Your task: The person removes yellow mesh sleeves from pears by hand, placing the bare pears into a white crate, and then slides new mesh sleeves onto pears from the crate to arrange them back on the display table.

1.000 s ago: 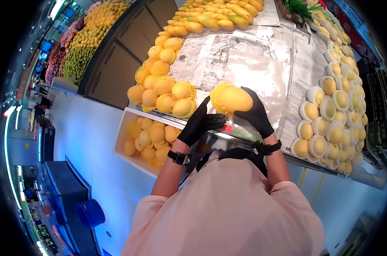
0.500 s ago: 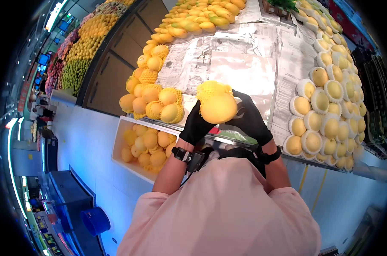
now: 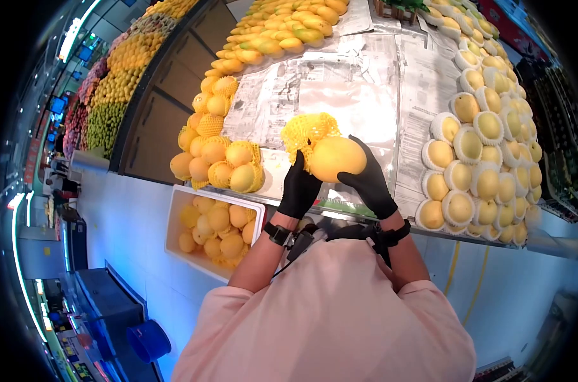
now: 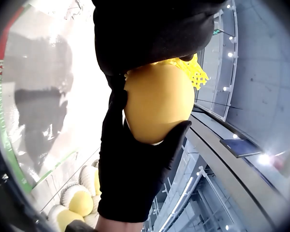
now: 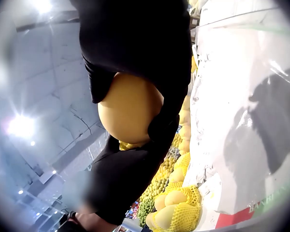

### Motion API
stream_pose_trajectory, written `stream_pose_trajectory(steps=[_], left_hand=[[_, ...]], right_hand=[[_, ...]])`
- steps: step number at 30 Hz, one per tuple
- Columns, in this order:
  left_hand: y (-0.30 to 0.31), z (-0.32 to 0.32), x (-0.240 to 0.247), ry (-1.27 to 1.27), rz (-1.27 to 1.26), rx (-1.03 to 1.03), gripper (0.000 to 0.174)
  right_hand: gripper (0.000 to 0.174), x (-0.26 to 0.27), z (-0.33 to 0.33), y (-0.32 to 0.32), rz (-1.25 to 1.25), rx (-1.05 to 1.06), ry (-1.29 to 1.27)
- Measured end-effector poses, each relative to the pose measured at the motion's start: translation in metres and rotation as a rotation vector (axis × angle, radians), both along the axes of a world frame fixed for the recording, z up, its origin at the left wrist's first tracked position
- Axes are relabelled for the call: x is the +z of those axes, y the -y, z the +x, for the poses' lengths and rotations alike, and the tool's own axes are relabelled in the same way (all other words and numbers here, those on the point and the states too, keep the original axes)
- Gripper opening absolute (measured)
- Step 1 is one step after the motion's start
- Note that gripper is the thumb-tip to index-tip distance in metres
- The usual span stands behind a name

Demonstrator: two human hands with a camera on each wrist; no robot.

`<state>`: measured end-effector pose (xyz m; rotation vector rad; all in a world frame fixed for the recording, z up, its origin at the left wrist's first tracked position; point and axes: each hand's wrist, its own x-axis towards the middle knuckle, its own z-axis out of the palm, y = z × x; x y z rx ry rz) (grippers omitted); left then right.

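Over the near edge of the display table, a large smooth yellow mango (image 3: 337, 159) lies in my right hand (image 3: 373, 184). That black-gloved hand grips it from the right, thumb across its near side. My left hand (image 3: 300, 191), also gloved in black, holds a yellow foam net (image 3: 308, 127) against the mango's left end. Most of the mango's skin is bare of the net. In the left wrist view the net's edge (image 4: 199, 75) pokes out beyond the mango. The right wrist view shows the mango (image 5: 128, 108) between both hands, the left fingers largely hidden.
Netted mangoes (image 3: 219, 153) are stacked at the table's left edge, above a white foam box (image 3: 258, 219) of more yellow fruit. Newspaper (image 3: 270, 95) and a shiny plastic sheet (image 3: 340, 99) cover the tabletop. Fruit in white nets (image 3: 470, 146) line the right side.
The left hand came from beside the fruit to hold the net. The mango, first turned toward the left hand, has shifted right again, and the net sits farther off it.
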<state>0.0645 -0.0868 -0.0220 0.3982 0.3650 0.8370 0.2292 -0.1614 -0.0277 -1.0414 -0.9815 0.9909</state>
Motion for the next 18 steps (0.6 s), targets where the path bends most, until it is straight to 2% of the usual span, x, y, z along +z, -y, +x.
stream_pose_trajectory(steps=[4, 7, 10, 13, 15, 17, 18], left_hand=[[-0.006, -0.004, -0.004, -0.014, 0.045, 0.026, 0.048], [-0.010, -0.008, -0.008, 0.012, 0.021, 0.016, 0.049], [-0.012, -0.010, -0.005, -0.055, 0.052, 0.027, 0.050], [-0.011, -0.010, 0.000, -0.078, 0.079, 0.002, 0.051], [-0.012, -0.008, 0.003, -0.080, 0.075, 0.016, 0.051], [-0.010, -0.007, 0.009, -0.065, 0.051, 0.018, 0.051], [-0.010, -0.008, 0.007, -0.096, 0.064, 0.027, 0.051]], right_hand=[[0.079, 0.017, 0.012, 0.005, -0.006, 0.021, 0.137], [0.080, 0.018, 0.017, 0.007, 0.069, -0.005, 0.073], [0.078, 0.015, 0.024, 0.009, 0.016, -0.003, 0.008], [0.073, 0.007, 0.034, 0.007, -0.048, 0.028, 0.096], [0.072, 0.008, 0.035, 0.007, -0.053, 0.105, -0.052], [0.073, -0.006, 0.034, 0.005, 0.000, 0.231, -0.536], [0.072, -0.011, 0.038, 0.007, -0.025, 0.245, -0.486]])
